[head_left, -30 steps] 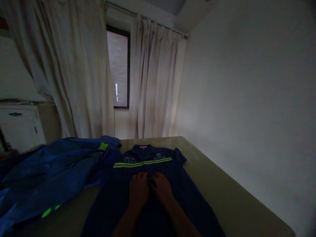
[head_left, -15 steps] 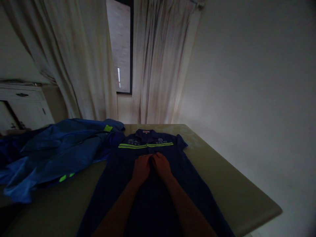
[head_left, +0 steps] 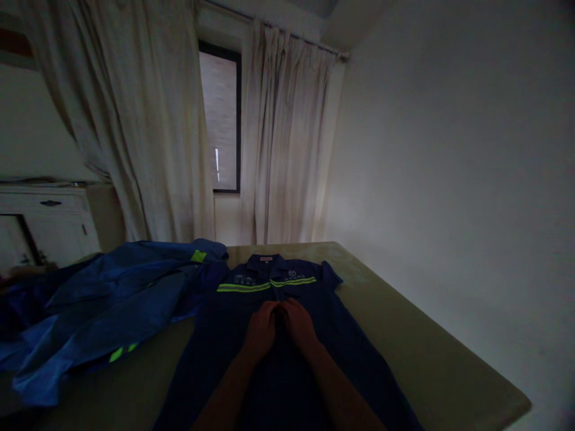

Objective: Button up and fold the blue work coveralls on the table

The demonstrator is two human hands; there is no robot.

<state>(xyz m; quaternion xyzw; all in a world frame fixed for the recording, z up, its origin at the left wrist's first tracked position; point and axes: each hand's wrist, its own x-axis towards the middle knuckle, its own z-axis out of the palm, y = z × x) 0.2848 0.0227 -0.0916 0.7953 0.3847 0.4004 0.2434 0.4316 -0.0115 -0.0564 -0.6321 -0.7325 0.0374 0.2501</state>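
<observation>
A dark navy work shirt (head_left: 354, 341) lies spread front side up, its collar at the far end and a yellow-green reflective stripe across the chest. My left hand (head_left: 261, 326) and my right hand (head_left: 297, 320) meet on the middle of its front, just below the stripe. The fingers of both are bent and pinched together at the shirt's front opening. Whatever sits between the fingertips, cloth or button, is hidden by the hands and the dim light.
A green-topped table (head_left: 404, 353) carries the shirt. To the left lies a heap of blue clothing (head_left: 121, 293) with yellow-green patches. A pale wall (head_left: 440, 179) runs along the right side. Behind stand curtains (head_left: 287, 137), a window (head_left: 220, 120) and a white cabinet (head_left: 63, 218).
The camera has tilted up, so everything sits lower in the picture. Both hands stay together at the same part of the shirt, with only slight finger movement.
</observation>
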